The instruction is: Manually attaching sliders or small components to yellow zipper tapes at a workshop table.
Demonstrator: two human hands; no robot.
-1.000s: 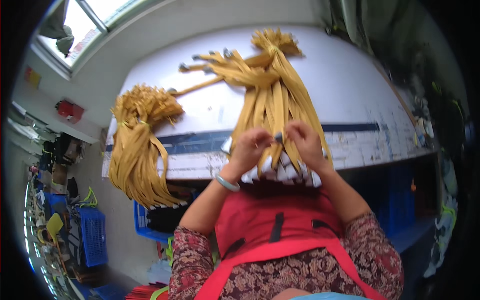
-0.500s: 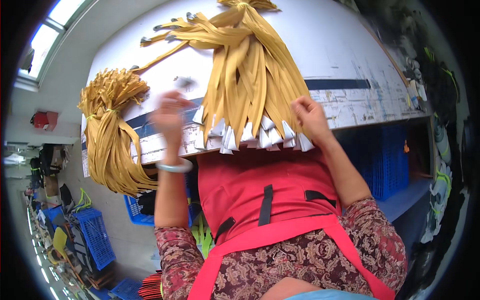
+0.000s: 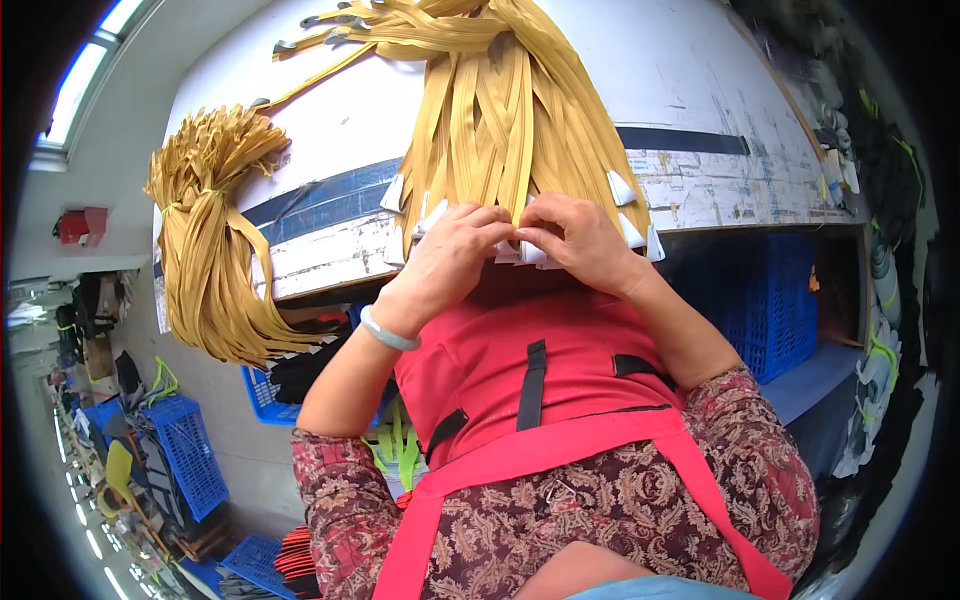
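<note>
Head view: tabletop [image 3: 690, 75], white, scuffed along its near edge, with a dark blue band [image 3: 685, 140] running across it.

Item, main lot: a fan of golden-yellow strips [image 3: 490, 120], spread down the middle of the tabletop to the near edge. White tabs [image 3: 622, 188] finish the lower ends; grey tips [image 3: 285, 47] show on the strands lying off to the upper left.

Item, second lot: a tied yellow bundle [image 3: 205, 245], at the tabletop's left end, its lower part hanging over the edge.

Hands, two: left hand [image 3: 447, 255] and right hand [image 3: 580, 238] meet at the fan's lower edge, fingertips nearly touching — both pinched on the end of a central strip [image 3: 518, 205], the exact hold partly hidden by the fingers. Pale bracelet [image 3: 388, 330] on the left wrist.

Surroundings: red apron [image 3: 590, 340] on the person; blue crate [image 3: 770, 300] beneath the tabletop, right — another blue crate [image 3: 190, 455] on the floor, left.
</note>
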